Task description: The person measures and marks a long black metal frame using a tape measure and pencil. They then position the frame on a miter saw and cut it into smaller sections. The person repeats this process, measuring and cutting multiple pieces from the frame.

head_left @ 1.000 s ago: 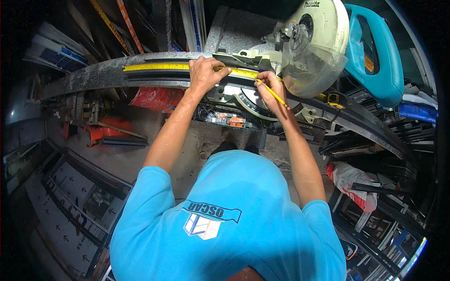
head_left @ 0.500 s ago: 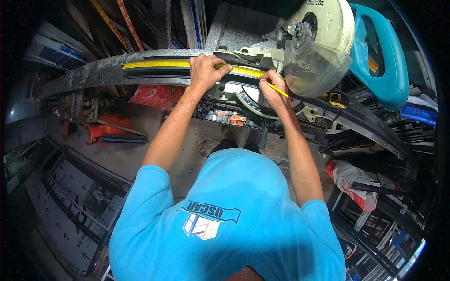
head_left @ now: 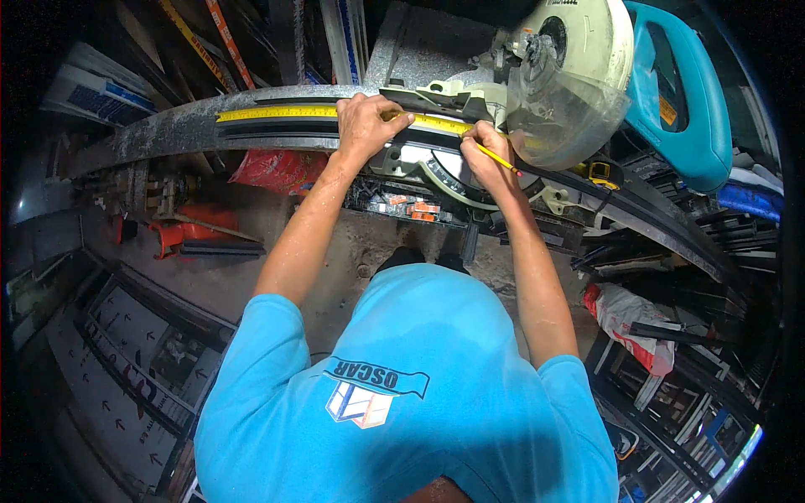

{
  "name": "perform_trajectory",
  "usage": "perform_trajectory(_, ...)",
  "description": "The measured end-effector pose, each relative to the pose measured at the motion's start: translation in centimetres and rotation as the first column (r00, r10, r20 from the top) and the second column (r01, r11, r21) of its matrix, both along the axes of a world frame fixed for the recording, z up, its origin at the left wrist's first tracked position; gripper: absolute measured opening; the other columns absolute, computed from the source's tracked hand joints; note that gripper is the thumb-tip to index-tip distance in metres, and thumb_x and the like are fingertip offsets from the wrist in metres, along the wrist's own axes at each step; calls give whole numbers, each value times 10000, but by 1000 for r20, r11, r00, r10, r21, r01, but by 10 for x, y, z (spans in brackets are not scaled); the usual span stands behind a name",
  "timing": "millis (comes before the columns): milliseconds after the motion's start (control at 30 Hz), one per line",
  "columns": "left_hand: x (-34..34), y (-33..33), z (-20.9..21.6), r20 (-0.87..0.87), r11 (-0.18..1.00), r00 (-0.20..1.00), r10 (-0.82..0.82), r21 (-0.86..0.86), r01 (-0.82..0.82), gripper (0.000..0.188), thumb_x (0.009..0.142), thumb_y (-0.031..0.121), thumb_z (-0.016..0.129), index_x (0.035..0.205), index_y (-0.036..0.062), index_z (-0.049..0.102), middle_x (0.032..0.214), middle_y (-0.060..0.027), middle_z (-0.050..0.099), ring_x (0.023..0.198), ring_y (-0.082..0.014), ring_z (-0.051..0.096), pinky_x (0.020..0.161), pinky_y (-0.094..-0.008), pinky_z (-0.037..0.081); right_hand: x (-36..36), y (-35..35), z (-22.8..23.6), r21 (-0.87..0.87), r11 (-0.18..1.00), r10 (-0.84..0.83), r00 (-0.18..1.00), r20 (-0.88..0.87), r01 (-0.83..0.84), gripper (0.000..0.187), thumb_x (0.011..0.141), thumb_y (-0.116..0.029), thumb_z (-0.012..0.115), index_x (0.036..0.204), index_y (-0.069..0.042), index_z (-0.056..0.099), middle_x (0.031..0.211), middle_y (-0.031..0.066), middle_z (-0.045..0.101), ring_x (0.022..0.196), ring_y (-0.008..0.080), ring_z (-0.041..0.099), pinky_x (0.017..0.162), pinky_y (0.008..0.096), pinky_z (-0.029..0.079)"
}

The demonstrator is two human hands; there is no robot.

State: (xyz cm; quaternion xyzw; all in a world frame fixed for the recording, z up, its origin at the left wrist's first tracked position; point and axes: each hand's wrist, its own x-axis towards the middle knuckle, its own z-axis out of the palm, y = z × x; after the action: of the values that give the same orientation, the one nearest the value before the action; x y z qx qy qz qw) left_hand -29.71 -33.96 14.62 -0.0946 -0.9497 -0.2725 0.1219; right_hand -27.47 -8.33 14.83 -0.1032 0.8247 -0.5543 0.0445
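A yellow tape measure blade [head_left: 277, 113] is stretched along a long black profile [head_left: 285, 132] lying across the saw bench. My left hand [head_left: 365, 127] is closed over the blade, thumb and fingers pressing it against the profile. Further right, my right hand [head_left: 485, 159] grips a yellow pencil [head_left: 504, 163], its upper end slanting down to the right. The fingertips and pencil point meet the profile beside the blade; the tip itself is hidden. Right of that hand sits the tape measure case [head_left: 604, 175], black and yellow.
A mitre saw with a cream blade guard [head_left: 587, 50] and teal handle [head_left: 689, 101] stands raised close to my right hand. Its angle scale [head_left: 449, 174] lies below the profile. Small boxes [head_left: 411, 207] sit under the bench. Stacked profiles [head_left: 340, 42] stand behind; a red-white bag [head_left: 629, 327] lies right.
Both hands stay nearly in place on the blade and profile. The right hand and pencil have shifted very slightly left.
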Motion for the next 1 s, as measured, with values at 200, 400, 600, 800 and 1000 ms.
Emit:
perform_trajectory(200, 0, 0, 0, 12, 1000, 1000, 1, 2, -1, 356, 815, 481, 795, 871, 131, 828, 810, -4, 743, 811, -198, 586, 831, -400, 349, 1, -1, 3, -3, 1000, -15, 1000, -8, 15, 143, 896, -121, 588, 876, 16, 620, 706, 2, 522, 674, 68, 475, 595, 272, 397)
perform_trajectory(400, -1, 0, -3, 5, 1000, 1000, 14, 0, -14, 343, 788, 489, 794, 851, 154, 831, 804, 1, 738, 829, -216, 591, 826, -404, 348, -2, -1, 1, -14, 1000, -7, 1000, -4, 7, 137, 896, -125, 584, 877, 7, 613, 710, 14, 532, 675, 84, 485, 597, 284, 411)
perform_trajectory(600, 0, 0, 0, 13, 1000, 1000, 13, 8, -13, 347, 797, 492, 782, 849, 152, 831, 813, -6, 740, 828, -226, 597, 822, -411, 353, -4, 1, -4, -30, 1000, 9, 1000, 15, -8, 130, 883, -126, 578, 868, 1, 605, 711, 20, 537, 679, 92, 492, 603, 285, 418)
perform_trajectory(800, -1, -1, -3, -10, 1000, 1000, 0, 5, 0, 350, 795, 492, 784, 852, 150, 832, 813, -12, 740, 825, -231, 597, 818, -414, 351, -5, 1, -7, -53, 999, 10, 1000, 23, -9, 132, 879, -131, 584, 864, -3, 614, 708, 24, 554, 691, 98, 517, 618, 293, 436)
perform_trajectory(1000, -1, 2, 1, 11, 1000, 1000, -4, 22, 4, 333, 801, 478, 786, 850, 152, 830, 817, -10, 740, 820, -232, 598, 819, -412, 350, 4, 13, 1, 87, 995, 41, 988, 152, -55, 138, 893, -140, 605, 897, -10, 651, 784, 58, 656, 729, 129, 587, 657, 306, 474)
